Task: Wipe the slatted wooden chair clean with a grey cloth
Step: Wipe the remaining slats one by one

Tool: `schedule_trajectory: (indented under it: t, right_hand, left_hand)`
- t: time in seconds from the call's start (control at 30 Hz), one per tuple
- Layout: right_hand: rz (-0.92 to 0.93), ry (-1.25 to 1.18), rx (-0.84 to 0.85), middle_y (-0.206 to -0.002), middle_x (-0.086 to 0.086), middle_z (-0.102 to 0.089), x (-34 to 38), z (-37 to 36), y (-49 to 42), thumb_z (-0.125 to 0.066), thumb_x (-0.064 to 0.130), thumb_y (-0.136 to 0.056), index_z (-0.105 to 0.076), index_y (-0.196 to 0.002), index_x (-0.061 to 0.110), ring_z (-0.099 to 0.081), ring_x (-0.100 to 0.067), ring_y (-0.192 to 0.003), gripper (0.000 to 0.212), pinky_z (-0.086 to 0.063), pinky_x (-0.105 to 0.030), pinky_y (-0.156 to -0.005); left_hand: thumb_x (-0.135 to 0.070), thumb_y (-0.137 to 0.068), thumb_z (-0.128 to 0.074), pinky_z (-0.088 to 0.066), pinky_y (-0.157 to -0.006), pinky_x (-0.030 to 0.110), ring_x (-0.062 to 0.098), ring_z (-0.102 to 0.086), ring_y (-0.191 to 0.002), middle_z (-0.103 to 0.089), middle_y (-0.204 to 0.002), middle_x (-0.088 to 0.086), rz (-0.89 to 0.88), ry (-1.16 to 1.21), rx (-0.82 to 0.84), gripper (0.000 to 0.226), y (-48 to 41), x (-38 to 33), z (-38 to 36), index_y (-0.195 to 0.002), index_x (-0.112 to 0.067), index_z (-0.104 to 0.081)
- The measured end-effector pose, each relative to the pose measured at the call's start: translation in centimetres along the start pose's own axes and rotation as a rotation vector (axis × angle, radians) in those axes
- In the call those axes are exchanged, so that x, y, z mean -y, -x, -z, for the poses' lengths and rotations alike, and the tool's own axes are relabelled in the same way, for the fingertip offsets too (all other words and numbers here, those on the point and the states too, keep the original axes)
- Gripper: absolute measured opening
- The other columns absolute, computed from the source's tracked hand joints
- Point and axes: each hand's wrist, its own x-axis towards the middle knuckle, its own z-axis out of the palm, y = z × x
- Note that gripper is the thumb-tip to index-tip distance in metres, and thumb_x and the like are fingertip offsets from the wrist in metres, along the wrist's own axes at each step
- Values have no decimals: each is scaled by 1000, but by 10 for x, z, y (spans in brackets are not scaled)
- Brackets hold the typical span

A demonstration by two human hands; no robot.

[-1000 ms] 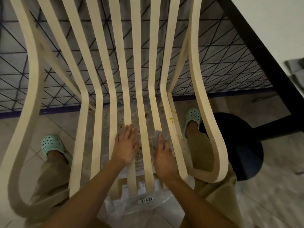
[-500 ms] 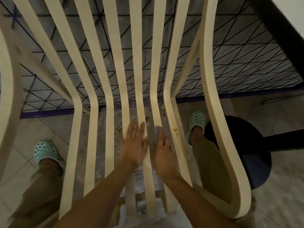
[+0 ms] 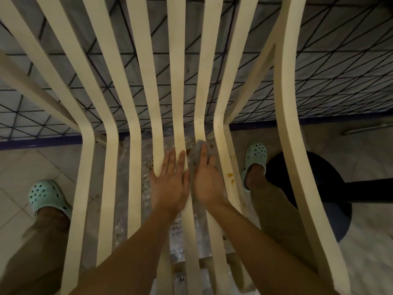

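The left hand (image 3: 170,182) lies flat, fingers straight, steadying two middle slats. Just beside it the right hand (image 3: 207,179) presses the cloth (image 3: 198,149) onto a slat with fingers extended, near the chair's (image 3: 177,81) seat bend. Wiping is under way; next, I judge, the orange stains (image 3: 230,174) one slat rightward need rubbing.

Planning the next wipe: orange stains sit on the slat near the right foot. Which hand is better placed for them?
Right. The right hand presses the grey cloth on the slat beside the orange stains; the left hand lies flat on slats farther away, without a cloth.
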Motion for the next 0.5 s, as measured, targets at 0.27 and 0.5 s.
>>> schedule_trajectory:
  t: [0.27, 0.5]
  right_hand:
    - [58, 34, -2, -136, -27, -39, 5, -1, -52, -43, 23, -96, 10, -152, 11, -52, -21, -73, 79, -41, -30, -58]
    - [63, -51, -7, -138, -24, -38, 1, -8, -57, -46, 26, -95, 12, -152, 16, -55, -32, -104, 82, -49, -36, -78]
  left_hand:
    - [-45, -100, -1, -20, -111, 59, 8, 13, -148, 7, -163, -5, 8, -37, 15, 55, -1, 0, -1, -152, -32, 13]
    - [-45, -100, -3, -17, -113, 59, 7, 16, -147, 10, -162, -7, 7, 1, 25, 54, 0, 0, -2, -149, -35, 18]
